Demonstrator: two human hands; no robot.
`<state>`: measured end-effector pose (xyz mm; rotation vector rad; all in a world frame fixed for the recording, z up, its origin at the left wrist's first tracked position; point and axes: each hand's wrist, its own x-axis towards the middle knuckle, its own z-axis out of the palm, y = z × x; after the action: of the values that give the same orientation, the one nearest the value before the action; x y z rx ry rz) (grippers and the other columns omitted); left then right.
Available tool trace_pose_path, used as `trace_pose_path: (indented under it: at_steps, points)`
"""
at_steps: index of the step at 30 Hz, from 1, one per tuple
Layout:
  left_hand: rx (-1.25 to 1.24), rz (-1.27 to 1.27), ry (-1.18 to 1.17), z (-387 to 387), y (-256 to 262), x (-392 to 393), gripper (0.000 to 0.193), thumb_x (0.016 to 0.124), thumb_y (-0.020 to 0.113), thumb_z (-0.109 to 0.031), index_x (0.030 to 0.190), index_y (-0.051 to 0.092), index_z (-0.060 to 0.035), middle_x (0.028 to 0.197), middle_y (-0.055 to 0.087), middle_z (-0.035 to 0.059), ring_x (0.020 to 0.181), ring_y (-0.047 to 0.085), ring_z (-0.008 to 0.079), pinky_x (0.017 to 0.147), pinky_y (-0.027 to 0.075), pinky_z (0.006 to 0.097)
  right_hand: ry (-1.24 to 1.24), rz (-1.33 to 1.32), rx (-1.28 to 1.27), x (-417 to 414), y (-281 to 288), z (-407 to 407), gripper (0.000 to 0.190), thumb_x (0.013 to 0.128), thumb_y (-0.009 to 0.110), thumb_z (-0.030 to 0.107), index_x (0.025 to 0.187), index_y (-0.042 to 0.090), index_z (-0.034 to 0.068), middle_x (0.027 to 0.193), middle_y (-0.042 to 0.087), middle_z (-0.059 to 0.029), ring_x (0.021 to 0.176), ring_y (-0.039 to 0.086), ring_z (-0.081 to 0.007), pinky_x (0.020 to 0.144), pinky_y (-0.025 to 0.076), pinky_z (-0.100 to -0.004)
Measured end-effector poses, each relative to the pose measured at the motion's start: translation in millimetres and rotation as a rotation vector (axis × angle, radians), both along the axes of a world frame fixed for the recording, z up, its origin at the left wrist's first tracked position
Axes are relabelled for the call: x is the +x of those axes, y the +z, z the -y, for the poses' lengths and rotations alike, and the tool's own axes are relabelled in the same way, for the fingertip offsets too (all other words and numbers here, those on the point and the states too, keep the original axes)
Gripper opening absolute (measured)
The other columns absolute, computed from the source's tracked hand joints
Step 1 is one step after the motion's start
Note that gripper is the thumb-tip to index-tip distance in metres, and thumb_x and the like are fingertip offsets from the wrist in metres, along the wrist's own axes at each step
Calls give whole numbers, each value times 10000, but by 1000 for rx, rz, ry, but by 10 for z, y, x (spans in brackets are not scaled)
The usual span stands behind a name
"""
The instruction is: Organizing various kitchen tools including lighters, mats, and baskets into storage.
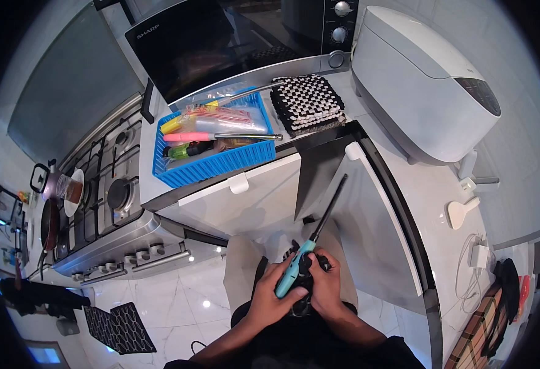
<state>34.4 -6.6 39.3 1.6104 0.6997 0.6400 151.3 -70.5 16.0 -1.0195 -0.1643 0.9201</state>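
Note:
A teal long-necked gas lighter [295, 271] with a black nozzle is held in front of my body, its tip tilted up and to the right. My left hand [272, 291] wraps its handle from the left side, thumb across the lower end. My right hand [326, 282] grips from the other side, with its thumb near a black part by the neck. Dark items behind and below the lighter are partly hidden, and I cannot tell what they are. Beyond the nozzle, a blue plastic basket [219, 167] on the counter holds a pink lighter [189, 137], yellow lighters, a green torch-like item [182, 151] and plastic bags.
Folded black-and-white woven potholders [309, 99] lie beside the basket, before a Sharp microwave [233, 41]. On the right counter stand a white rice cooker [417, 87], a rice paddle [459, 214] and a white charger [479, 256]. A gas stove [117, 196] with a pan [50, 226] is leftward.

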Motion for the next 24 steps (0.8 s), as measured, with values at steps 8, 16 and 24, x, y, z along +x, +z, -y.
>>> trace_pose_path:
  at_steps: [8,16,24]
  points:
    - [56,-66,19,-127,9,5,242,928,635,-209,934,624,33,716,528,73,645,544,148,609,435,272,-23,510,2,-70,185,-57,260,907,635,2,1144,536,41,1073,583,-54,929,571,-111,820,471,-246]
    - [-118,-34,213,-192,23,65,347,1021,488,-268,888,604,32,733,546,1,660,518,80,610,412,241,78,197,-39,-132,185,-65,231,900,620,-19,1129,607,6,977,633,-47,901,581,-91,768,478,-230]
    - [-471,260,-15,-326,51,241,476,1038,406,-415,1070,597,21,1040,624,107,941,594,139,845,476,288,178,189,13,-143,201,36,147,881,645,-24,988,564,35,976,587,-14,908,564,-85,817,450,-232]
